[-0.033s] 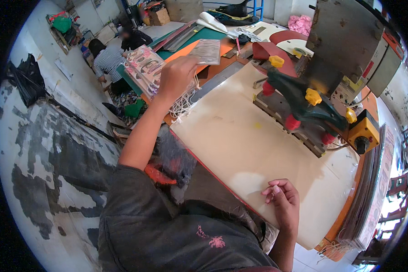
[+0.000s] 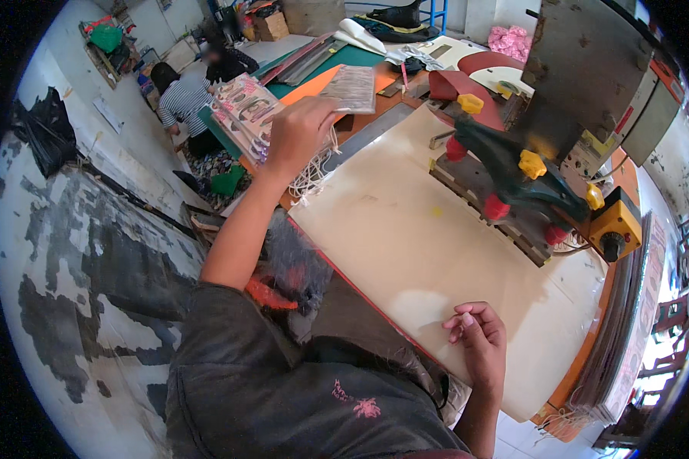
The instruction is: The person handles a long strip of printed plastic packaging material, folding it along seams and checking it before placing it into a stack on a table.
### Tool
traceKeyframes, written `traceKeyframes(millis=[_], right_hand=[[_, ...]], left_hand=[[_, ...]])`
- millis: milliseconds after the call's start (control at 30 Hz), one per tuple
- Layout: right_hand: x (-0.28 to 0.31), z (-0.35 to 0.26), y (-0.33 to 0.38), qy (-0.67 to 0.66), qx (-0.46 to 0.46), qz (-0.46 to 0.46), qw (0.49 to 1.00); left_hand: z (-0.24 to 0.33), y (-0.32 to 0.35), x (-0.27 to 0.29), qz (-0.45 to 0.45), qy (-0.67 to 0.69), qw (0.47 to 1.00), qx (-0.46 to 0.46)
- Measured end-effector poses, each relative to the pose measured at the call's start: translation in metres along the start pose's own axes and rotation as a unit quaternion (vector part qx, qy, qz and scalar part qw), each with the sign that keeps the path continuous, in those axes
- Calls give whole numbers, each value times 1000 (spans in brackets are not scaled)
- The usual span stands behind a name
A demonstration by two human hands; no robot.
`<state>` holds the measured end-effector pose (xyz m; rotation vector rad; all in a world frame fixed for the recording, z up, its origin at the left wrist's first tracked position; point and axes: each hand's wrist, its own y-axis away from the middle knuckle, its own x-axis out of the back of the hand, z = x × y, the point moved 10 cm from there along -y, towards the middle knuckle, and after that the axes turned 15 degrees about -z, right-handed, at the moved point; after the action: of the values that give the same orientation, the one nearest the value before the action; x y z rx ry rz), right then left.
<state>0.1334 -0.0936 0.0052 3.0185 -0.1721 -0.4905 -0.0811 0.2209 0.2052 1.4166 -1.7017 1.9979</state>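
Observation:
My left hand (image 2: 298, 134) reaches far out to the table's left end and grips a thin printed sheet (image 2: 354, 88) by its edge. Beside it lies a stack of similar printed sheets (image 2: 241, 115), and white strings (image 2: 314, 176) hang below the hand. My right hand (image 2: 478, 340) rests on the near edge of the cream work board (image 2: 413, 237), fingers curled in with nothing visible in them.
A green press (image 2: 517, 172) with red and yellow knobs sits under a grey metal head (image 2: 582, 69) at the board's right. A yellow switch box (image 2: 616, 226) stands at the far right. Coloured sheets (image 2: 344, 57) lie beyond. Two people (image 2: 187, 96) sit on the floor at the upper left.

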Motion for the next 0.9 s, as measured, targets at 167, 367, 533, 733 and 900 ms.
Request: traceKeyframes(millis=[167, 367, 533, 733, 900], right_hand=[[-19, -10, 0, 111, -27, -12, 993], [-72, -8, -8, 57, -7, -114, 992], [-95, -5, -30, -38, 13, -138, 990], [-84, 9, -51, -200, 16, -98, 975], [-84, 8, -52, -130, 0, -75, 989]], left_hand=[[49, 39, 29, 5, 24, 999, -22], [111, 78, 42, 24, 109, 992, -57], [155, 104, 38, -38, 160, 985, -57], [199, 130, 28, -78, 245, 964, -61], [198, 139, 26, -68, 409, 909, -52]])
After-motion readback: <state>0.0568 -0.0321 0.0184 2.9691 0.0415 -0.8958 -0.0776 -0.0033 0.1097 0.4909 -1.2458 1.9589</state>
